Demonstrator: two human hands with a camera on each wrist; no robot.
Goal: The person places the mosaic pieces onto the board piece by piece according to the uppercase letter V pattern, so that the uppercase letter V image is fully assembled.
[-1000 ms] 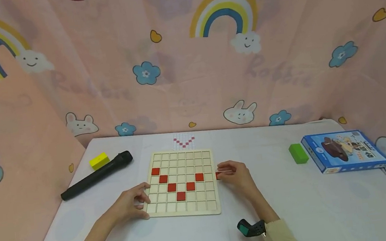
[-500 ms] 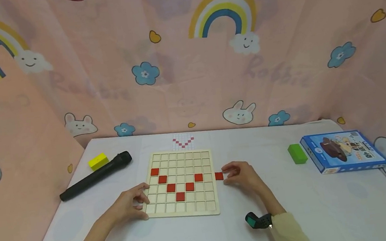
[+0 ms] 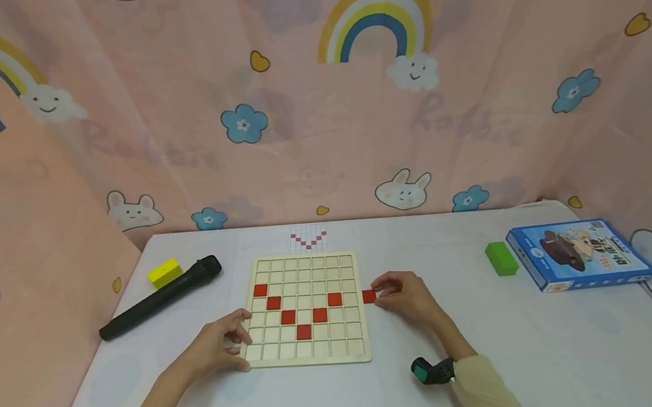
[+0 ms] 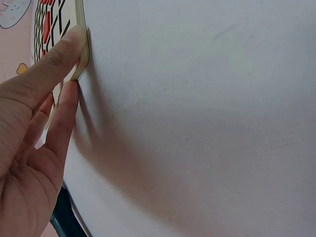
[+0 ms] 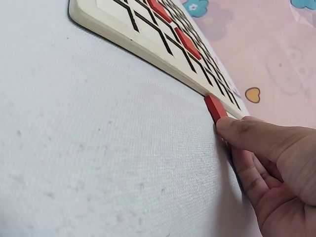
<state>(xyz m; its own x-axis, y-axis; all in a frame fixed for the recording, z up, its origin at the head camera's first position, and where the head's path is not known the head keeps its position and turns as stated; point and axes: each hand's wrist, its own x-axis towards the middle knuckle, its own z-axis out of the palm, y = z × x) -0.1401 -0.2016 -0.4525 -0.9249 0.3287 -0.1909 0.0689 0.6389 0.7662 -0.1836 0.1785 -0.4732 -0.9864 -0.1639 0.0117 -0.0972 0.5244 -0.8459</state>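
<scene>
A square cream grid board [image 3: 339,347] lies on the white table, with several red tiles [image 3: 303,331] set in its cells in a V-like line. My left hand [image 3: 221,344] holds the board's left side; in the left wrist view the thumb [image 4: 64,49] lies over its edge near a corner. Just off the board's right edge is one more red tile [image 3: 369,296]. My right hand [image 3: 406,295] pinches that tile's outer end, and the right wrist view shows the tile [image 5: 215,107] lying right against the board's side.
Behind the board lies a paper pattern card [image 3: 308,238] with a pink V. A black microphone [image 3: 162,297] and a yellow block [image 3: 165,273] are at the left. To the right are a green block [image 3: 502,259] and a blue box [image 3: 580,254]. A patterned curtain [image 3: 307,151] hangs behind the table.
My right hand drew back a little to the right, uncovering the red tile beside the board, then came slightly left onto its end. The left hand stays at the board.
</scene>
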